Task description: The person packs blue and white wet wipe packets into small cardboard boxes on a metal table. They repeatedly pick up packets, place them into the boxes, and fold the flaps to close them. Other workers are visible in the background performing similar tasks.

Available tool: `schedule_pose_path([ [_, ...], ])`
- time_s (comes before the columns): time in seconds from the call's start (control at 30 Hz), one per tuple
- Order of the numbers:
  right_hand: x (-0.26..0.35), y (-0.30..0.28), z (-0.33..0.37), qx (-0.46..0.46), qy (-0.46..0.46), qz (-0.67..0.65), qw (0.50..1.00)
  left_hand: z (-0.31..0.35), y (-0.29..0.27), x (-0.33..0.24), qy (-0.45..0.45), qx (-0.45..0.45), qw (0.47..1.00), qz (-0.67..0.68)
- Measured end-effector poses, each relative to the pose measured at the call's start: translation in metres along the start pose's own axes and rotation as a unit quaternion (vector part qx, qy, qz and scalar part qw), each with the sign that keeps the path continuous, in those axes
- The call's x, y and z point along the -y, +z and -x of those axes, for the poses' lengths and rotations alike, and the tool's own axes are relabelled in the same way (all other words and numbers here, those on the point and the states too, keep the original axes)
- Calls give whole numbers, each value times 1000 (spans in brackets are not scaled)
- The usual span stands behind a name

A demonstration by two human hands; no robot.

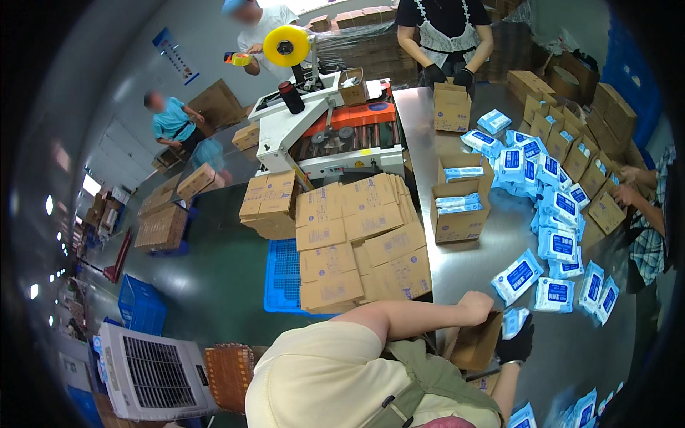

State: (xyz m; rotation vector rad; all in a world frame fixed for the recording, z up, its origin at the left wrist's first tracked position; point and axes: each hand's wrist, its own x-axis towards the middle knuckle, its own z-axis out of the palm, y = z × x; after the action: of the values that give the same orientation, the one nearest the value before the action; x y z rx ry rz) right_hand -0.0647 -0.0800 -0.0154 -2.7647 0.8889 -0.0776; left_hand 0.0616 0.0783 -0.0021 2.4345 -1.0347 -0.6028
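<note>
Close to my body at the table's edge stands an open cardboard box (479,344). My left hand (476,308), bare and with curled fingers, grips its far rim. In a black glove, my right hand (515,342) holds a blue and white pack of wet wipes (514,322) beside the box opening. Loose wipes packs (555,294) lie just beyond, spread toward a larger heap (528,162). To the left of the heap, two open boxes (458,227) hold packs standing on edge.
Flattened cartons (360,246) are stacked left of the metal table (492,246). Behind them stands a carton-sealing machine (328,135). Across the table, a person in black gloves handles a box (452,107). Another person's hands (628,187) reach toward filled boxes (596,178) at right.
</note>
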Motion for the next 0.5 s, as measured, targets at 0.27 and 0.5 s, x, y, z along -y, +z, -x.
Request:
schedule_pose_path([
  [0.27, -21, -63, 4, -110, 14, -695, 710, -13, 24, 4, -31, -6, 999, 16],
  [0.5, 46, -50, 71, -95, -166, -236, 953, -8, 0, 11, -26, 53, 994, 87],
])
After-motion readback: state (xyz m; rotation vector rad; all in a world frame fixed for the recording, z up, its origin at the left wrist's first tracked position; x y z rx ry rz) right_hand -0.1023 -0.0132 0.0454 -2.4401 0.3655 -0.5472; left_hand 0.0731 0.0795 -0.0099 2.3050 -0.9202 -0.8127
